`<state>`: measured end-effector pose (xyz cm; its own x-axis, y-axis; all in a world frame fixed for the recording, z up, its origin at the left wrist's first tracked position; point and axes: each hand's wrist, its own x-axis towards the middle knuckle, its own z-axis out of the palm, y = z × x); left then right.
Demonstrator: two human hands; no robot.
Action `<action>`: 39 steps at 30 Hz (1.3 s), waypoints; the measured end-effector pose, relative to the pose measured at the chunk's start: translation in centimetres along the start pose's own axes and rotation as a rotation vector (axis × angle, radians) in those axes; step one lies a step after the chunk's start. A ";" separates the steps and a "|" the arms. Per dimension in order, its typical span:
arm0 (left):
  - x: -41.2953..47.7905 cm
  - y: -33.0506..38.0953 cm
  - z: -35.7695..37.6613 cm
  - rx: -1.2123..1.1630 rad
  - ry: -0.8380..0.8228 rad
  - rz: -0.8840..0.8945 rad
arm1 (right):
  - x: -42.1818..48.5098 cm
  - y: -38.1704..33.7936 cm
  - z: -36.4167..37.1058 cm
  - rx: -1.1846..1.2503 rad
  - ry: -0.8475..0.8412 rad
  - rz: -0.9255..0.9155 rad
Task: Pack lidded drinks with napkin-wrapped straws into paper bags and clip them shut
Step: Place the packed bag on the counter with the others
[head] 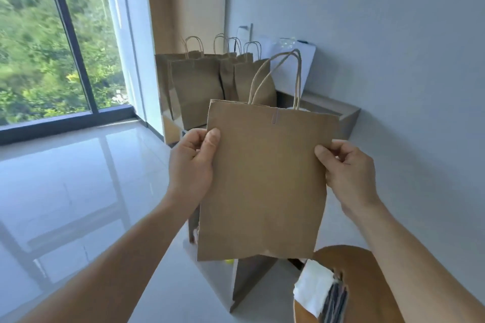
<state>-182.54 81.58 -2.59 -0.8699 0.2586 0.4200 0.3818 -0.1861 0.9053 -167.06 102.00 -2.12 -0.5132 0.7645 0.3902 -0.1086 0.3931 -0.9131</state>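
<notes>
Head view: left hand [193, 162] and right hand [346, 170] pinch opposite side edges of a flat paper bag [265, 181], held upright. More bags [199, 89] stand behind.

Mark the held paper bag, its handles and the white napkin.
held paper bag [265, 181], head view, middle of its front face
handles [298, 78], head view, right strand
white napkin [313, 286], head view, its centre

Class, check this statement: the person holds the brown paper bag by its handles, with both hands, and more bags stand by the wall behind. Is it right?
Not quite. The head view shows the left hand and right hand gripping the brown paper bag by its side edges; its handles stand free above. More bags do stand by the wall behind.
</notes>
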 end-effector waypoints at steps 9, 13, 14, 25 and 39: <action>11.6 -0.7 -4.5 0.177 0.184 0.087 | 10.5 -2.7 12.0 0.022 -0.139 -0.118; 16.5 -2.9 -4.3 0.237 0.229 0.103 | 17.3 -1.5 16.5 -0.005 -0.206 -0.104; 17.8 -3.5 -4.1 0.260 0.239 0.105 | 19.0 -1.3 17.6 -0.002 -0.226 -0.093; 29.7 -10.6 -2.1 0.427 0.205 0.017 | 34.5 3.0 27.5 -0.171 -0.412 -0.021; 38.2 -18.5 -0.2 0.434 -0.017 -0.004 | 44.2 7.1 32.7 -0.725 -0.354 -0.324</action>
<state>-222.90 94.76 -3.34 -0.8678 0.2749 0.4139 0.4773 0.2301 0.8480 -218.34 121.86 4.74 -0.7985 0.4023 0.4478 0.2125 0.8844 -0.4156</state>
